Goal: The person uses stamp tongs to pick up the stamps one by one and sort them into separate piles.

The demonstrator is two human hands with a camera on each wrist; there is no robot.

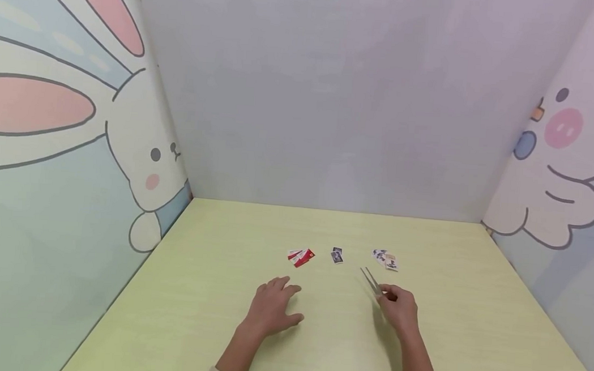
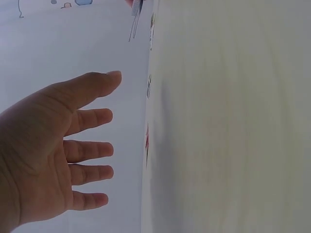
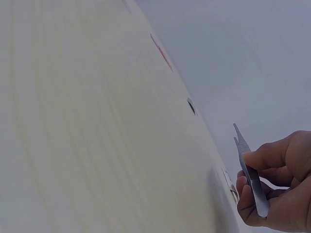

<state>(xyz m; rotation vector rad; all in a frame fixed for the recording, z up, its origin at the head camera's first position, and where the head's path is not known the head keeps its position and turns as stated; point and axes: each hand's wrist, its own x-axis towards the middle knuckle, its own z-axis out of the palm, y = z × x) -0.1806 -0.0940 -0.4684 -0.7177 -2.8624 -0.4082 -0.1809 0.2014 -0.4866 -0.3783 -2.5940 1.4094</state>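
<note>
My right hand pinches a pair of metal tweezers between thumb and fingers; the tips are apart and point forward, with nothing between them. In the right wrist view the tweezers lie along the curled fingers. My left hand hovers over the table with fingers spread, holding nothing; its palm shows in the left wrist view. Beyond the hands lie three small groups of flat paper pieces: red and white ones on the left, dark ones in the middle, and pale patterned ones on the right, just past the tweezer tips.
The pale yellow table runs back to a plain grey-white wall. Side walls carry cartoon figures, a rabbit on the left and a white character on the right.
</note>
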